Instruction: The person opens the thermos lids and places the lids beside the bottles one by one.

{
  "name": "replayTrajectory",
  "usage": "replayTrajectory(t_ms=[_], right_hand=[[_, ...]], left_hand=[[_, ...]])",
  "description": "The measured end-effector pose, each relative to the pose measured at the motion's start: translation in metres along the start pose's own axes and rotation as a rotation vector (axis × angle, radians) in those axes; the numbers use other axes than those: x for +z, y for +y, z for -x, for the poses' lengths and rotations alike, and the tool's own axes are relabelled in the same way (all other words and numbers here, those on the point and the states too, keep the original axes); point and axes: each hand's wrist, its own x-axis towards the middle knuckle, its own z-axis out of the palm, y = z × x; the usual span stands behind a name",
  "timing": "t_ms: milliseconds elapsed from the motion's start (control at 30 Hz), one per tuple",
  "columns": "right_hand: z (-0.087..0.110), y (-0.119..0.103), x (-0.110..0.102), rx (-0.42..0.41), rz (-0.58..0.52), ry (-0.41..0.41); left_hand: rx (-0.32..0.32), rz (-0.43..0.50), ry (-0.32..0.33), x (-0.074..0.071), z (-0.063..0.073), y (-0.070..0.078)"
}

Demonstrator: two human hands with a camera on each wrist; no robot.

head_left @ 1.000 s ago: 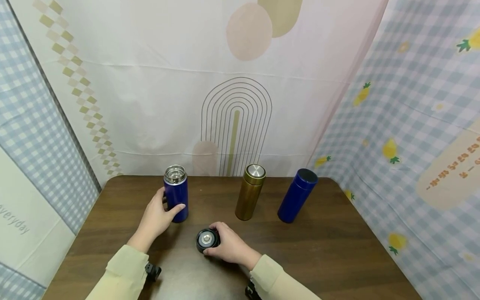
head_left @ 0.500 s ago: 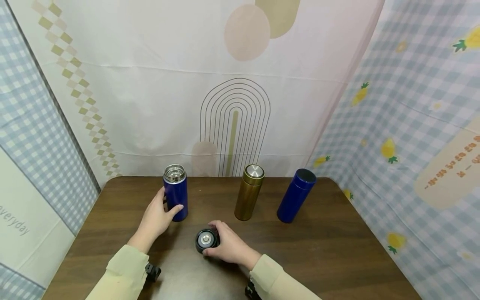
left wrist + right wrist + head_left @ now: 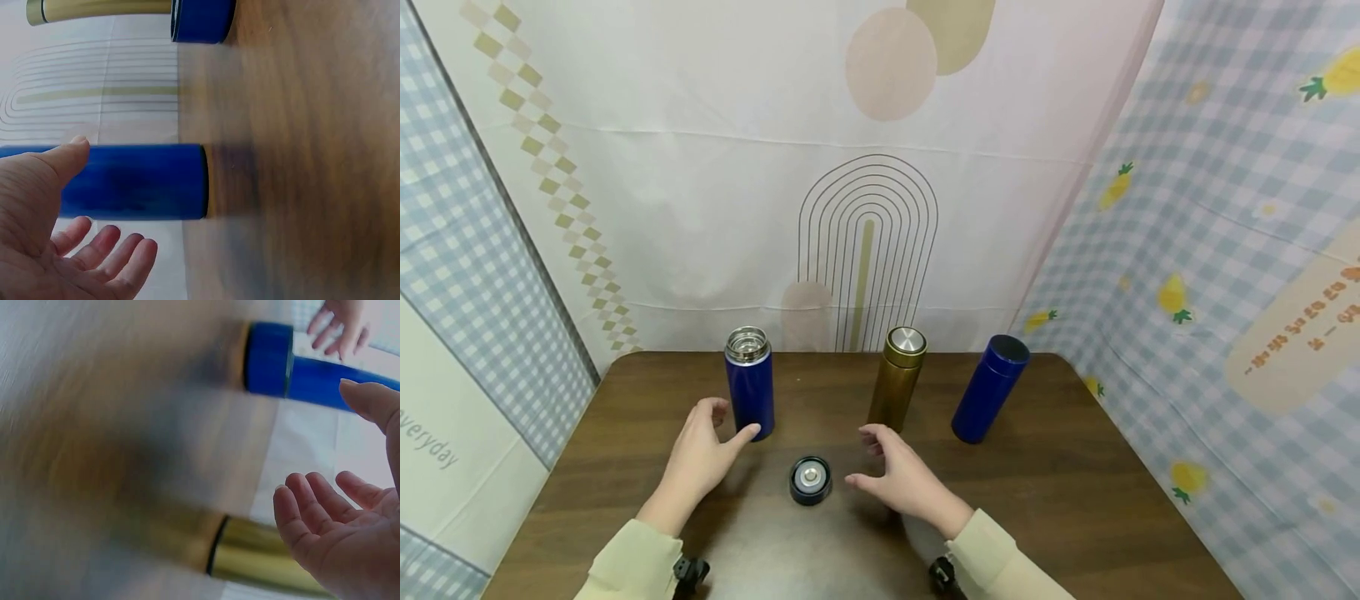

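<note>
A blue thermos (image 3: 751, 392) stands uncapped at the left, its steel mouth showing. My left hand (image 3: 696, 454) is beside its lower part, thumb and fingers spread apart; in the left wrist view a gap shows between the fingers (image 3: 128, 259) and the blue thermos (image 3: 137, 181). The thermos lid (image 3: 810, 481) lies on the table, steel inner side up. To the right of that lid is my right hand (image 3: 906, 479), holding nothing, its fingers loosely bent. Just behind the right hand stands a gold thermos (image 3: 895, 383), its base hidden by the fingertips.
A second blue thermos (image 3: 990, 390), capped, stands at the right of the wooden table (image 3: 1075, 517). Behind the table's back edge hangs a white printed cloth (image 3: 715, 208). Checked cloth (image 3: 1150, 208) hangs along the right side.
My right hand has let go of the lid and moved right and slightly away from me. The left hand has released the blue thermos and drawn back a little.
</note>
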Motion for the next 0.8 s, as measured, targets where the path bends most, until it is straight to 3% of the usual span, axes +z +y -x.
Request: replayTrajectory(t_ms=[100,500,800], right_hand=[[0.005,0.001,-0.014,0.003,-0.024,0.038],[0.011,0.003,-0.058,0.04,-0.047,0.154],[0.006,0.004,-0.085,0.047,-0.082,0.279]], left_hand=[[0.031,0.018,0.021,0.008,0.005,0.006],[0.156,0.117,-0.029,0.038,0.01,0.036],[0.169,0.089,-0.091,0.051,0.004,0.062]])
